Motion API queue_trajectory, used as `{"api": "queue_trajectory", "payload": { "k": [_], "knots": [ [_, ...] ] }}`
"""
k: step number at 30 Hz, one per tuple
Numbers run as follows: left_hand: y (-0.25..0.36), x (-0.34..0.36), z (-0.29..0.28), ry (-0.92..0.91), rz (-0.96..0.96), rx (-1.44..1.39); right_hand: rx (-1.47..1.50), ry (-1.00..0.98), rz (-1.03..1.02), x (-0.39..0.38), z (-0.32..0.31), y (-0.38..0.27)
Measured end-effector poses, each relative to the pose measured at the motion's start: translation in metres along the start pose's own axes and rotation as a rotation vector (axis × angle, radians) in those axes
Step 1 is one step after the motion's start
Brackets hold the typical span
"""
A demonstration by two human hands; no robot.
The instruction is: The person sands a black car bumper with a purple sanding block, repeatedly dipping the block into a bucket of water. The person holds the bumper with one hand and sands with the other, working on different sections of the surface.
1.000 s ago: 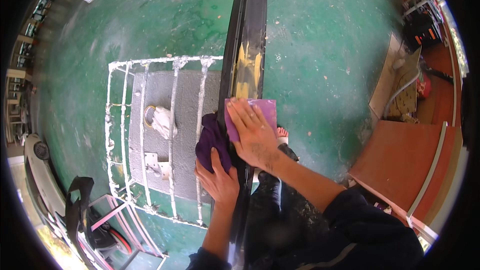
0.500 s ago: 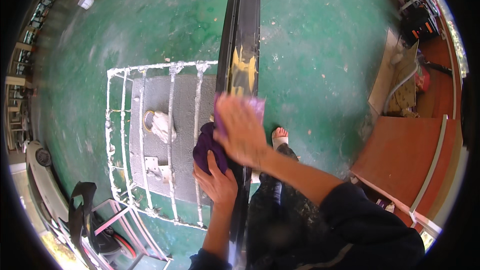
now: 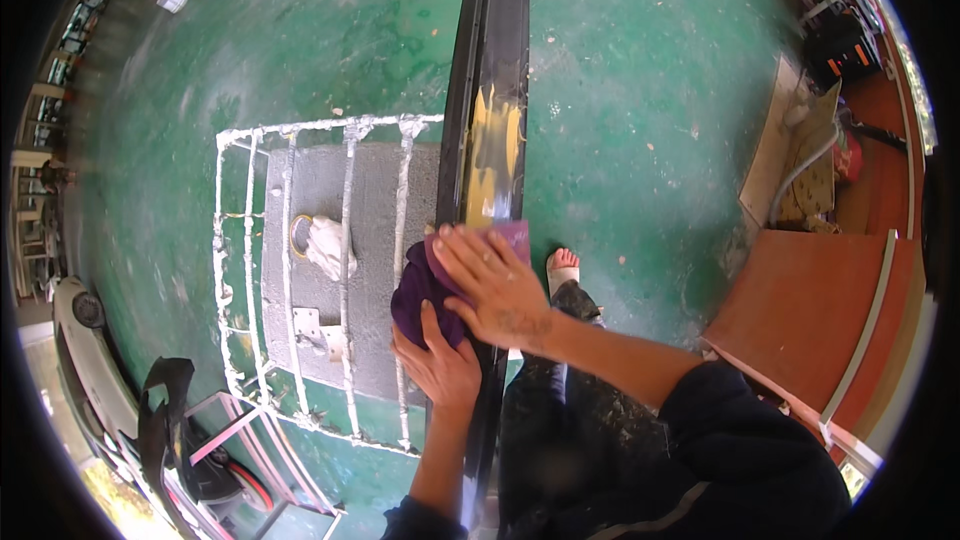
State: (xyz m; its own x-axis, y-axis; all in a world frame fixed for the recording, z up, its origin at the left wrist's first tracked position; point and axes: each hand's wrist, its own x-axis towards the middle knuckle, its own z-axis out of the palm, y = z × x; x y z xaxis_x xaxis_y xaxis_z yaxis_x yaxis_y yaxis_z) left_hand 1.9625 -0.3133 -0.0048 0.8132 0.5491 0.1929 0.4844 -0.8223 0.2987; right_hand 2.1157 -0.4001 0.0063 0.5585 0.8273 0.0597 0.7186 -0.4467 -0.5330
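A long black painted strip-shaped panel [image 3: 504,30] runs from the far edge toward me, with smeared yellow filler [image 3: 494,145] on its upper face. My right hand [image 3: 500,290] presses a pinkish-purple sheet of sandpaper [image 3: 515,237] onto the panel, just on the near side of the filler. Its fingers lie extended over the sheet, hiding much of it. A bunched dark purple cloth [image 3: 412,295] is in my left hand [image 3: 440,370], against the panel's left side. The left thumb and fingers grip the cloth, which touches the right hand.
Left of the panel stands a white-crusted metal rack [image 3: 347,220] over a grey board, with a tape roll [image 3: 300,237] and white crumpled material [image 3: 326,248]. A red-brown cabinet [image 3: 800,310] is at the right. My foot [image 3: 564,270] shows beside the panel. A car [image 3: 95,340] is far left.
My right hand and the sandpaper have slid toward me along the panel, uncovering more of the yellow filler. The left hand keeps hold of the cloth at about the same place.
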Motion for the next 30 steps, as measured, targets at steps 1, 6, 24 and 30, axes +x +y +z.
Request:
{"api": "queue_trajectory", "payload": {
  "k": [1, 6, 24, 30],
  "knots": [
    [0.001, 0.0, -0.001, 0.007, 0.003, 0.011, 0.015, 0.057, 0.052, 0.01, -0.002, 0.009],
    [0.014, 0.009, 0.006, 0.016, 0.009, 0.008, 0.02, 0.389, 0.324, 0.095, -0.023, 0.108],
    [-0.003, 0.002, -0.001, -0.031, 0.005, -0.003, 0.454, 0.463, 0.332, -0.001, 0.038, 0.013],
    [-0.003, -0.003, 0.002, -0.051, 0.013, 0.022, 0.436, 0.349, 0.267, 0.007, 0.029, 0.044]
  ]
}}
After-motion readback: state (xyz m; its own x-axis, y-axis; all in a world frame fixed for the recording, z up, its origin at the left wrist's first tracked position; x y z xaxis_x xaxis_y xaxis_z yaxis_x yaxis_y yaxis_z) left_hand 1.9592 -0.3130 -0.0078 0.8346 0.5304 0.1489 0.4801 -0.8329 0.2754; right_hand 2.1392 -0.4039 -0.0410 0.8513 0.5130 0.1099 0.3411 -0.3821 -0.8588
